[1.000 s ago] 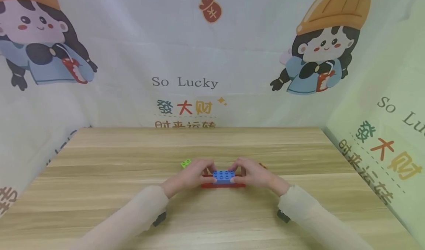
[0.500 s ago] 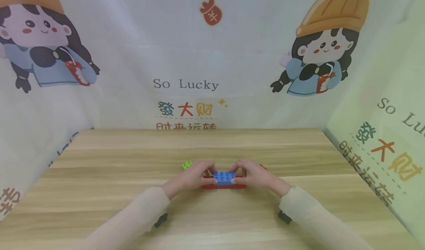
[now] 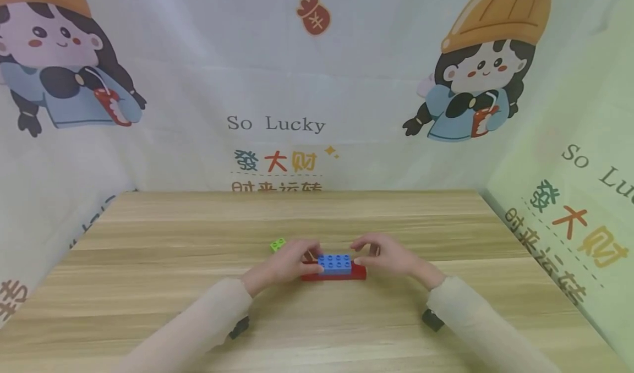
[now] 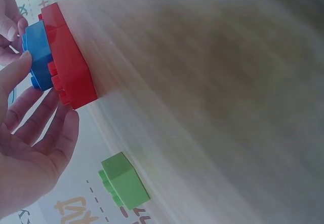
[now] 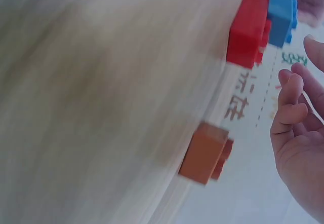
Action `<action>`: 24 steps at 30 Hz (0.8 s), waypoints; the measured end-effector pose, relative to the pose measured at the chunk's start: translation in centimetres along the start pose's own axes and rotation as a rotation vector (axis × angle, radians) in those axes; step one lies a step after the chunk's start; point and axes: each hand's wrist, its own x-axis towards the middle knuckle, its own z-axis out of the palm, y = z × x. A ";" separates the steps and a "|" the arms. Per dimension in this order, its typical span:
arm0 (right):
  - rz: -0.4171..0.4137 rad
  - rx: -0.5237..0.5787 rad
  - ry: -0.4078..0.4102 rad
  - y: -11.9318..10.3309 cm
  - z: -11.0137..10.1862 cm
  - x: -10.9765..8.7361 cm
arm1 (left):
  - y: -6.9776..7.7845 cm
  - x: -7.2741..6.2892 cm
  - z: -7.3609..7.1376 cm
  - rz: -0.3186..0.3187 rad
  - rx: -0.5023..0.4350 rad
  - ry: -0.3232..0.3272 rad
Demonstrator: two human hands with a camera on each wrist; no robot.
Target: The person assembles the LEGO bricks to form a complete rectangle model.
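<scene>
A blue toy building brick sits across the top of a red row. The left wrist view shows a seam in the red, as of two red bricks end to end. My left hand pinches the left end of the blue brick, thumb in front and fingers behind. Just off its right end is my right hand, fingers bent loosely and holding nothing. Clear space shows between that hand and the blue brick in the right wrist view.
A light green brick lies behind my left hand, studs up. An orange-brown brick stands near the right hand; that hand hides it in the head view. Printed cloth hangs behind and beside the wooden table.
My right hand has let go of the blue brick and moved a little to the right. The left hand keeps its hold, and the bricks stay in place.
</scene>
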 end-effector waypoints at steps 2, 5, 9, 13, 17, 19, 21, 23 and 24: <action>0.008 0.009 0.010 0.4 -0.5 -0.3 | 0.0 0.0 0.0 0.000 -0.002 0.001; 0.027 0.031 0.020 1.0 -1.3 -0.9 | -0.1 0.0 0.0 0.002 -0.012 0.000; 0.031 0.060 0.029 1.8 -2.3 -1.5 | -0.1 -0.1 0.0 -0.001 -0.011 0.001; 0.019 0.038 0.037 2.4 -3.2 -2.1 | -0.1 -0.1 0.0 -0.006 -0.005 0.001; 0.023 -0.013 0.044 3.0 -3.7 -2.5 | 0.0 -0.1 -0.1 -0.010 -0.010 -0.001; 0.031 -0.028 0.043 3.2 -3.9 -2.7 | 0.0 -0.1 -0.1 -0.009 -0.014 0.000; 0.040 -0.036 0.040 3.4 -4.0 -2.8 | 0.0 -0.1 -0.1 -0.010 -0.018 0.000; 0.042 -0.038 0.038 2.6 -4.2 -3.0 | 0.0 -0.1 -0.1 -0.008 -0.021 0.001; 0.041 -0.034 0.038 2.5 -4.2 -3.1 | 0.0 0.0 -0.1 -0.006 -0.022 0.001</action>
